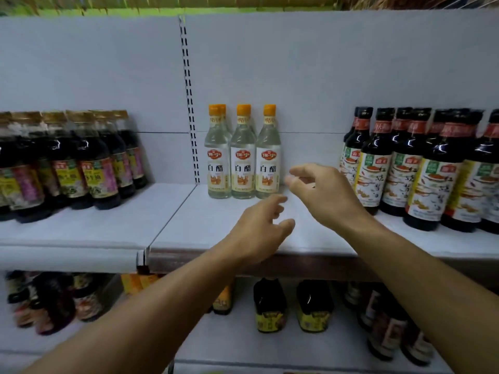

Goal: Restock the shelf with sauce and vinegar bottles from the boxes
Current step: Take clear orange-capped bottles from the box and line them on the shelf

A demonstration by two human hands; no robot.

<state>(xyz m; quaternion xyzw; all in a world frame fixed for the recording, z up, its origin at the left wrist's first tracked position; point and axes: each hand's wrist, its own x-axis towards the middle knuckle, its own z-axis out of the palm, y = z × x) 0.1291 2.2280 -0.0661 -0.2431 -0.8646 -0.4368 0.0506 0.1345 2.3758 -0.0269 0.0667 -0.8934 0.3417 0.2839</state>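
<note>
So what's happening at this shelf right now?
A person is stocking a shop shelf. Three clear vinegar bottles with orange caps stand in a row near the back. Both hands are empty: the left hand and right hand hover just in front of them, fingers loosely curled. Dark sauce bottles fill the right side.

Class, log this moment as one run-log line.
left hand: open, empty | right hand: open, empty | white vinegar bottles: upright on shelf
</note>
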